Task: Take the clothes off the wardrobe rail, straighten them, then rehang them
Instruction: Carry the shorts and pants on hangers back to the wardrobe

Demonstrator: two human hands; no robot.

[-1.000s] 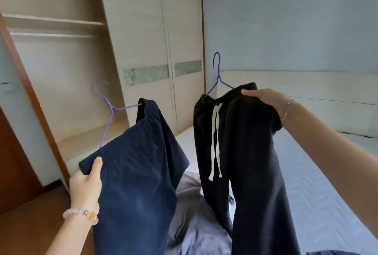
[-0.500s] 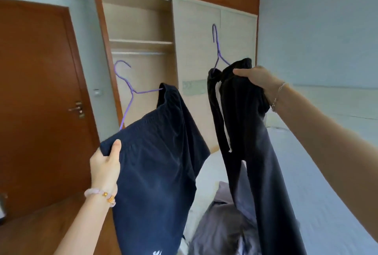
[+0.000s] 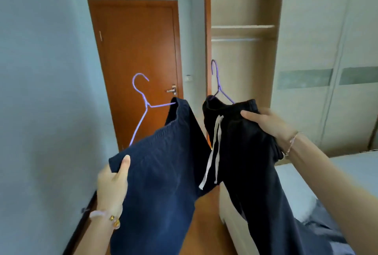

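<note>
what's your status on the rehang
Left hand grips navy trousers on hanger. Right hand grips black trousers. Rail bare, path open.

Head cam – close behind hands; faces door [image 3: 135, 54], open wardrobe [image 3: 243, 9].

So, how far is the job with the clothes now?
Done: the rail in the open wardrobe is bare, so the clothes are off it. In hand: the left hand grips navy trousers on a purple hanger; the right hand grips black trousers, also on a hanger. Left: hooking both onto the rail. A grey garment lies on the bed.
</note>
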